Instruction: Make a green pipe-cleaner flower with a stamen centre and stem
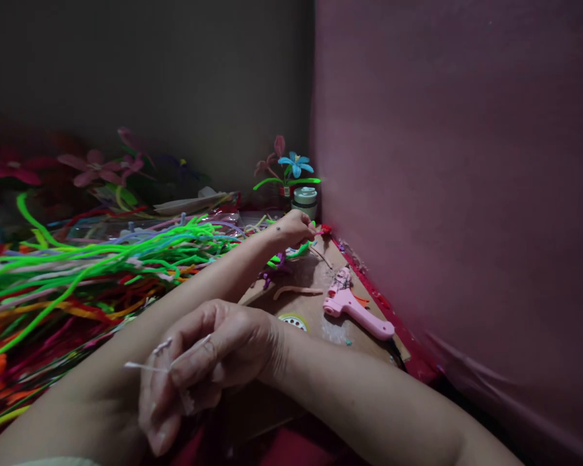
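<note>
My right hand [214, 362] is in the foreground, curled, pinching thin white stamen-like strands [146, 367] between thumb and fingers. Their tips are slightly thickened, and one sticks out to the left. Behind it, my left arm stretches across to the far end of a wooden board. There my left hand [297, 228] is closed at the fingertips on a small red fuzzy piece [325, 230] with a pinkish stem. On the board lie a pink glue gun [352, 307], a bent peach pipe cleaner [296, 290] and a round white holed disc with a yellow rim [294, 321], partly hidden by my right wrist.
A large heap of pipe cleaners [92, 272], mostly bright green, spreads on the left. At the back stand a blue pipe-cleaner flower [296, 163] and a pale green lidded jar [305, 199]. Pink flowers [92, 167] are at the far left. A pinkish wall [457, 162] borders the right.
</note>
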Motion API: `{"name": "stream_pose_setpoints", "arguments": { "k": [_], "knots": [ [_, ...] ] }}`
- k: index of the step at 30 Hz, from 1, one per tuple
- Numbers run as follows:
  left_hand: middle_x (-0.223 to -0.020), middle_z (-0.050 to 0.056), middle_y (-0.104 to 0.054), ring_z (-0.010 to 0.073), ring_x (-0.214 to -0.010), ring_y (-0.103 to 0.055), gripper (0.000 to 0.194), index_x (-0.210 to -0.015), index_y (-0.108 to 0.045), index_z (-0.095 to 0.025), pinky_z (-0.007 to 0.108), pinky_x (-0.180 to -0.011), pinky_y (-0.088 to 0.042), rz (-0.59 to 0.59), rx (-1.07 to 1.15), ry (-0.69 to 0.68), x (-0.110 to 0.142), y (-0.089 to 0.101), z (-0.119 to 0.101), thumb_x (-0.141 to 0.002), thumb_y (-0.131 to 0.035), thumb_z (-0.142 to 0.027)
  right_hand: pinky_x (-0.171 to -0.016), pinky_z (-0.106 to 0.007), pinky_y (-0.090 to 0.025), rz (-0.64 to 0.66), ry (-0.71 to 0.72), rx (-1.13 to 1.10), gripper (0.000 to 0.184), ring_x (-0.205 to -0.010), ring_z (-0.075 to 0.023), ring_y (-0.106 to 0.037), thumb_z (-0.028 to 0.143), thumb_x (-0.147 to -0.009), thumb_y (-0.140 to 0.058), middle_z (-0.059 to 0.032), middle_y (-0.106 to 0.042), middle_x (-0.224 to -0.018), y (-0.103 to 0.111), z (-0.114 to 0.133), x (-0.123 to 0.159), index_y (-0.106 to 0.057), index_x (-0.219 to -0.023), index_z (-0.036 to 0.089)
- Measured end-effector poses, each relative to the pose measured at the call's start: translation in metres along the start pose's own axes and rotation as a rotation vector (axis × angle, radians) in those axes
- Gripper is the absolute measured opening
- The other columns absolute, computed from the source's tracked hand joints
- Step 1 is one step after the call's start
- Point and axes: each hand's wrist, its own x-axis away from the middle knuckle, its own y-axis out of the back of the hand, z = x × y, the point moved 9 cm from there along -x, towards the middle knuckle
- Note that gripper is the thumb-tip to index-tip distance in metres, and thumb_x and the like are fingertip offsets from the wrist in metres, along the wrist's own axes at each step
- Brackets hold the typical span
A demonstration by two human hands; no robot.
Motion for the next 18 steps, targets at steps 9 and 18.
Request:
{"name": "stream_pose_setpoints", "arguments": {
  "k": [9,18],
  "knots": [
    [-0.051,-0.001,-0.053,0.0076,-0.043,-0.047,0.008,-0.063,-0.06,-0.011,0.022,-0.046,-0.039,0.131,0.325,0.013,0.053,0.032,0.023,-0.068,-0.064,-0.017,-0.037,-0.019,-0.032,0.213,0.031,-0.176,0.026,-0.046,-0.0105,-0.054,0.031,-0.055,-0.074,-0.0069,-0.067,-0.062,-0.004,-0.01,-0.006,-0.063,-0.067,0.011],
    [-0.067,0.001,-0.061,0.0077,-0.055,-0.054,0.017,-0.077,-0.063,-0.014,0.017,-0.05,-0.043,-0.13,0.479,0.155,0.164,0.111,0.088,-0.068,-0.069,-0.026,-0.036,-0.016,-0.028,-0.07,0.097,-0.299,0.018,-0.041,-0.0073,-0.052,0.025,-0.06,-0.072,-0.0055,-0.067,-0.059,0.019,-0.014,-0.01,-0.065,-0.067,0.01]
  ]
}}
